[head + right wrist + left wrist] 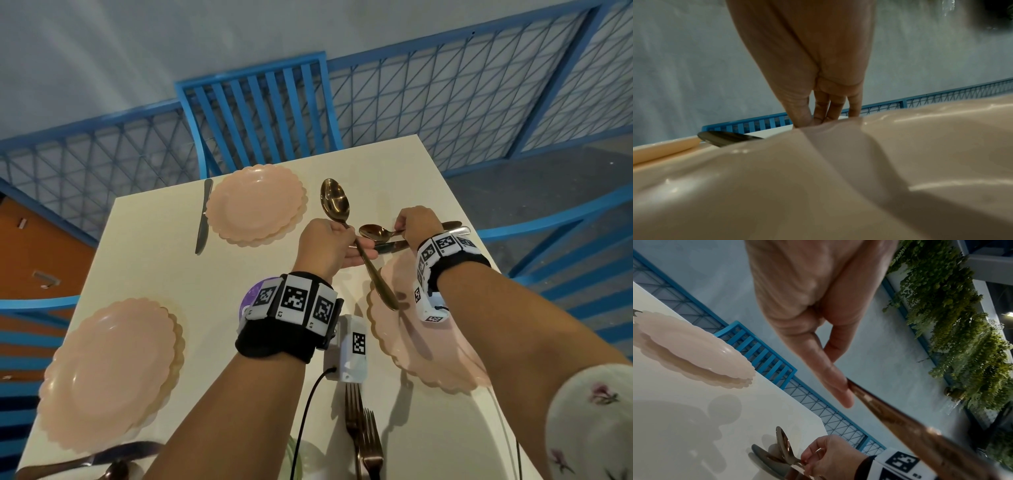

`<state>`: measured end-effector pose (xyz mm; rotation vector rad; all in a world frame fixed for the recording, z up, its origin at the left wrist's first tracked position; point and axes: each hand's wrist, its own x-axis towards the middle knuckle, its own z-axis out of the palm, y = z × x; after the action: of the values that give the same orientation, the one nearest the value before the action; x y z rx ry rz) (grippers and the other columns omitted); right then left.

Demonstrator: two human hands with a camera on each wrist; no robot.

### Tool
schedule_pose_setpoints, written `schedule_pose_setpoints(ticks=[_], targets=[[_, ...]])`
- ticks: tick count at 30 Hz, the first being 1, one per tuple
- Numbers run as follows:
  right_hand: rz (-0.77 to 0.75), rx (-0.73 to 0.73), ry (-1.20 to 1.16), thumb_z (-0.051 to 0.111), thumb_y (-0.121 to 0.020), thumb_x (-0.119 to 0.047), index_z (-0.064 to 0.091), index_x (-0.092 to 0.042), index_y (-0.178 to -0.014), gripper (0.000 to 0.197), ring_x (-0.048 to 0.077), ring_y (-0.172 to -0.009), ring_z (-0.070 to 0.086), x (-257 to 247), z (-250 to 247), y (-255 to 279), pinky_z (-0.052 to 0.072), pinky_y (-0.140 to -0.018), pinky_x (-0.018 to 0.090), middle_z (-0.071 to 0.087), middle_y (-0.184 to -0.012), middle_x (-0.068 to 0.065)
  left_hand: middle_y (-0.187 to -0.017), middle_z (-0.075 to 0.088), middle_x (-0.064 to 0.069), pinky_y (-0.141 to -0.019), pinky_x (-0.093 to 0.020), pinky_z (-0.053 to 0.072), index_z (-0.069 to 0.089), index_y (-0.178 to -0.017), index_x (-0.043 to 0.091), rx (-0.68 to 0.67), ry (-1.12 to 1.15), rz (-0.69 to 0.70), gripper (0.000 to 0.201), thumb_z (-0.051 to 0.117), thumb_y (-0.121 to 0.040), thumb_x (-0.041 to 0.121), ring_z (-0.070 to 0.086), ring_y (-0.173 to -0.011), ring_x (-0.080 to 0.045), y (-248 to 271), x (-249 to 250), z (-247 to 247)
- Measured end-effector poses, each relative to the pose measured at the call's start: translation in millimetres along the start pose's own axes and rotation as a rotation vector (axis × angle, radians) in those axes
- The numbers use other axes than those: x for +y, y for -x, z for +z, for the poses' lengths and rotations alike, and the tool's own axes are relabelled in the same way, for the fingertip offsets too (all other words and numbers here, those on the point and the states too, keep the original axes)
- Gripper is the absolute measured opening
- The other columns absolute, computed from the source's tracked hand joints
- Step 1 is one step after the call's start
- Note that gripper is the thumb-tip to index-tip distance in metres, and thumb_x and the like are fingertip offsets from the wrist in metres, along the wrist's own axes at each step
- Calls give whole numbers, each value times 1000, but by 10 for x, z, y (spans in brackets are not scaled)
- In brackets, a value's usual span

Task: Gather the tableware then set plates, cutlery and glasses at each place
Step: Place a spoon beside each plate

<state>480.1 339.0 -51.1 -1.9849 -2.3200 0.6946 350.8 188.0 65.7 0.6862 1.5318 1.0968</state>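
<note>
My left hand (337,240) grips a copper spoon (335,202) by its handle and holds it above the table, bowl up and away from me. In the left wrist view the thumb and fingers (838,386) close on that handle (900,423). My right hand (407,228) pinches the handle of a second spoon (375,232), which lies with a knife (394,246) beyond the right pink plate stack (411,346). The right wrist view shows the fingertips (818,113) dipping behind that plate's rim (818,178). More pink scalloped plates sit at the far place (253,202) and the near left place (109,373).
A knife (203,216) lies left of the far plate. Two forks (364,435) lie near the front edge, and a knife with a spoon (85,459) at the front left. Blue chairs (260,106) and a blue mesh railing ring the white table (154,246).
</note>
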Motion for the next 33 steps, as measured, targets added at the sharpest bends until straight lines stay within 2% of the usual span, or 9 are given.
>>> schedule_pose_setpoints(ticks=[7, 13, 17, 19, 21, 23, 26, 30, 33], targets=[[-5, 65, -6, 59, -86, -2, 62, -13, -105, 22, 28, -111, 54, -36, 16, 69, 43, -102, 43, 54, -120, 12, -75, 67, -15, -57, -23, 59, 47, -102, 1, -12, -3, -3, 7, 42, -97, 2, 68, -53, -16, 49, 33, 11], [-63, 179, -86, 55, -91, -10, 62, -13, -107, 18, 29, -110, 55, -103, -66, 210, 43, -100, 44, 54, -121, 12, -77, 68, -15, -63, -26, 59, 50, -91, 3, -11, -21, 5, 10, 41, -97, 2, 68, -56, -18, 190, 98, 15], [-174, 266, -182, 56, -89, -10, 63, -12, -104, 17, 28, -104, 57, -141, -149, 458, 46, -95, 44, 58, -114, 12, -74, 66, -14, -59, -23, 58, 49, -104, -2, -10, -8, 28, 11, 41, -97, 1, 67, -49, -14, 363, 173, -4], [-205, 307, -231, 57, -88, -10, 64, -12, -104, 17, 26, -101, 59, -151, -209, 639, 47, -93, 39, 60, -111, 11, -73, 66, -15, -55, -22, 58, 49, -99, -1, -16, 6, 44, 9, 40, -97, 1, 66, -47, -13, 474, 218, -18], [-239, 351, -282, 58, -89, -10, 65, -10, -105, 18, 24, -98, 59, -158, -285, 863, 44, -87, 29, 62, -109, 11, -74, 65, -16, -53, -20, 58, 48, -94, 1, -22, 31, 57, 9, 40, -97, 0, 66, -46, -12, 599, 266, -31], [-271, 383, -344, 58, -89, -10, 65, -10, -105, 18, 19, -93, 58, -164, -368, 1125, 40, -80, 22, 63, -108, 9, -74, 65, -16, -53, -21, 58, 48, -99, -1, -22, 53, 77, 8, 40, -97, 0, 66, -46, -12, 727, 307, -60], [-278, 375, -456, 58, -89, -10, 65, -11, -105, 18, 11, -88, 55, -150, -487, 1518, 39, -78, 18, 64, -105, 4, -76, 66, -15, -56, -21, 58, 48, -108, -5, -4, 43, 128, 15, 41, -98, 2, 67, -49, -12, 914, 350, -134], [-290, 301, -642, 58, -90, -9, 65, -14, -104, 17, 9, -90, 56, -84, -557, 2034, 38, -71, 8, 63, -96, -5, -78, 67, -14, -57, -19, 58, 49, -113, -9, 7, 39, 187, 21, 41, -98, 4, 68, -52, -11, 1202, 394, -274], [-306, 166, -783, 60, -89, -10, 64, -21, -96, 14, 11, -81, 64, 10, -517, 2394, 44, -74, 14, 66, -91, -4, -79, 67, -13, -54, -17, 56, 51, -110, -7, 43, 34, 227, 19, 41, -98, 4, 69, -54, -12, 1424, 410, -431]])
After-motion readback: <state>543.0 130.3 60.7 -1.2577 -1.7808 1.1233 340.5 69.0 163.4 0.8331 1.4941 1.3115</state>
